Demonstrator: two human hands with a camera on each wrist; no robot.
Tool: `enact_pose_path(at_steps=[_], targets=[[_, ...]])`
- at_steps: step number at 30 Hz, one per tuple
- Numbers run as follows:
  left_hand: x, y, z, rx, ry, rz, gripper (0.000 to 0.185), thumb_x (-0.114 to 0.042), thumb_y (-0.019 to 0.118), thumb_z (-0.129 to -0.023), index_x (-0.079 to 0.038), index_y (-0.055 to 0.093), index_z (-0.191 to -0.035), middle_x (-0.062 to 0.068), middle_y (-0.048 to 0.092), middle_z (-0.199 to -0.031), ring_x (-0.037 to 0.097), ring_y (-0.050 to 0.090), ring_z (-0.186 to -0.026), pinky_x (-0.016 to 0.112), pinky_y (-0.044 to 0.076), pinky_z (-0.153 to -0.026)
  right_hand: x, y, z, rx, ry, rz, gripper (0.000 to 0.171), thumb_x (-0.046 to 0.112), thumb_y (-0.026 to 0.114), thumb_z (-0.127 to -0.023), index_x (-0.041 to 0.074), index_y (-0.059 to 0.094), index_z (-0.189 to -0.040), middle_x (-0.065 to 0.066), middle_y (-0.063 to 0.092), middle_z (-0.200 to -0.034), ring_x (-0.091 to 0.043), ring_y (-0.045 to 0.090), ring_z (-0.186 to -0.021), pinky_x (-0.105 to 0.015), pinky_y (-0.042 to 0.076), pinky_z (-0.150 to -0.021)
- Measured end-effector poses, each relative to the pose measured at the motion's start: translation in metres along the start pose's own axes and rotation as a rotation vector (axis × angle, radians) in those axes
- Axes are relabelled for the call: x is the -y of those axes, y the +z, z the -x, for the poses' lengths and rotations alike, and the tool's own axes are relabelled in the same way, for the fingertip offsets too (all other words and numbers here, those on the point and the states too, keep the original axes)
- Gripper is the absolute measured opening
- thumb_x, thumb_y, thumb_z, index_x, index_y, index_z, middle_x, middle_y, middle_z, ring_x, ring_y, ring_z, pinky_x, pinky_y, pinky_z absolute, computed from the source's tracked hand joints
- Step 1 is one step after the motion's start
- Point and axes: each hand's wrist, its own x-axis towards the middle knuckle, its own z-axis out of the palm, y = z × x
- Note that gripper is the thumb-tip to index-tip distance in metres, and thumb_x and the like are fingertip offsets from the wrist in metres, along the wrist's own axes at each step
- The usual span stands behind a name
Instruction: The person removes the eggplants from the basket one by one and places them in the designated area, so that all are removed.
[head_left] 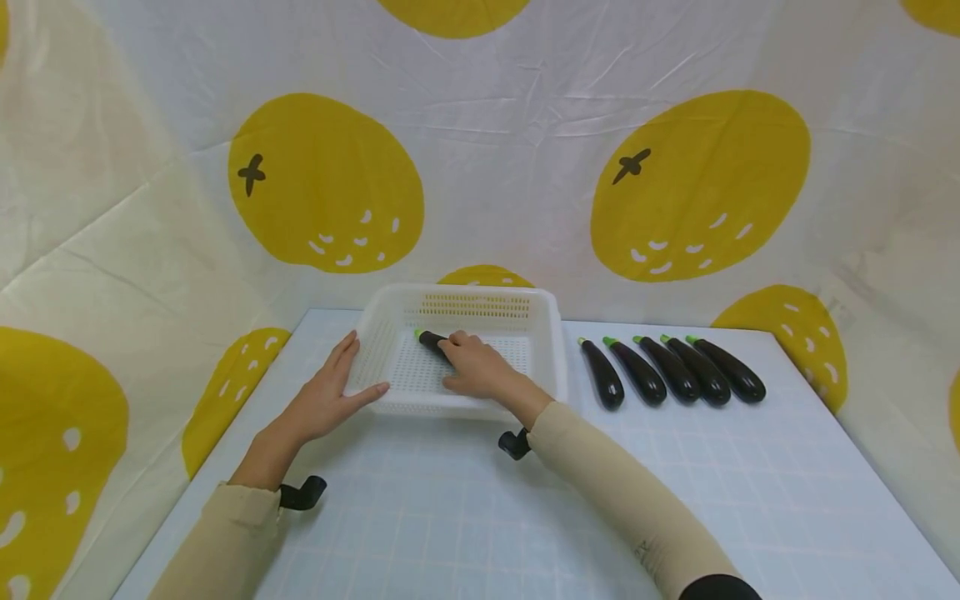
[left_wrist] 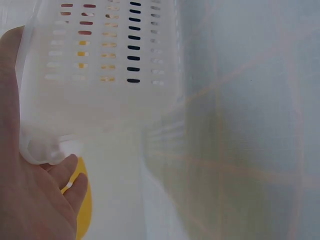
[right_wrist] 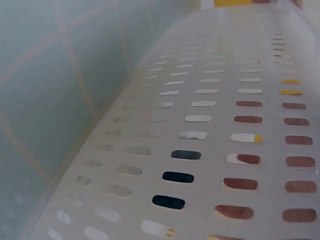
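Note:
A white plastic basket with slotted sides stands at the back of the table. My right hand is inside it and grips a dark eggplant, whose green stem end points to the far left. The hand covers the eggplant's lower part. My left hand rests against the basket's front left corner, thumb along the front rim and fingers straight along the left side. In the left wrist view, the basket's corner sits between thumb and fingers. The right wrist view shows the slotted basket wall, with dark eggplant skin behind some slots.
Several eggplants lie in a row to the right of the basket, stems toward the back. A pale blue checked cloth covers the table. Behind it hangs a white curtain with large yellow fruit prints.

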Motion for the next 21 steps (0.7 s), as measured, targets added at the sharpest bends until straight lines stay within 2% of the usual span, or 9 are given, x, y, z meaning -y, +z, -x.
enact_pose_path(at_steps=[5, 15, 18, 21], targets=[[-0.0007, 0.0007, -0.0007, 0.002, 0.004, -0.002, 0.112, -0.07, 0.061, -0.091, -0.005, 0.006, -0.165, 0.014, 0.002, -0.172, 0.046, 0.019, -0.152, 0.07, 0.024, -0.115, 0.0026, 0.0022, -0.0035, 0.034, 0.043, 0.034, 0.067, 0.032, 0.069, -0.098, 0.009, 0.042, -0.155, -0.016, 0.04, -0.157, -0.034, 0.044, -0.139, -0.05, 0.043, -0.111], [-0.0007, 0.0019, -0.0008, 0.005, -0.021, -0.008, 0.116, -0.075, 0.06, -0.088, -0.008, 0.006, -0.165, 0.013, 0.001, -0.172, 0.045, 0.018, -0.153, 0.071, 0.024, -0.115, 0.0017, 0.0078, -0.0045, 0.114, 0.148, 0.064, 0.068, 0.034, 0.066, -0.1, 0.005, 0.039, -0.155, -0.017, 0.042, -0.156, -0.037, 0.049, -0.134, -0.052, 0.048, -0.104], [-0.0017, 0.001, -0.0004, 0.01, -0.013, -0.004, 0.115, -0.074, 0.06, -0.089, -0.008, 0.005, -0.165, 0.013, 0.001, -0.172, 0.046, 0.018, -0.153, 0.071, 0.023, -0.115, 0.0004, 0.0091, -0.0045, 0.11, 0.187, 0.045, 0.063, 0.031, 0.067, -0.099, 0.004, 0.043, -0.151, -0.017, 0.049, -0.148, -0.035, 0.054, -0.126, -0.05, 0.05, -0.1], [-0.0023, -0.0011, -0.0003, 0.006, 0.001, -0.003, 0.113, -0.071, 0.06, -0.091, -0.006, 0.005, -0.165, 0.015, 0.002, -0.172, 0.047, 0.018, -0.152, 0.072, 0.023, -0.114, -0.0007, 0.0099, -0.0051, 0.076, 0.231, -0.001, 0.05, 0.025, 0.066, -0.098, 0.002, 0.054, -0.14, -0.015, 0.058, -0.131, -0.031, 0.058, -0.112, -0.048, 0.052, -0.093]])
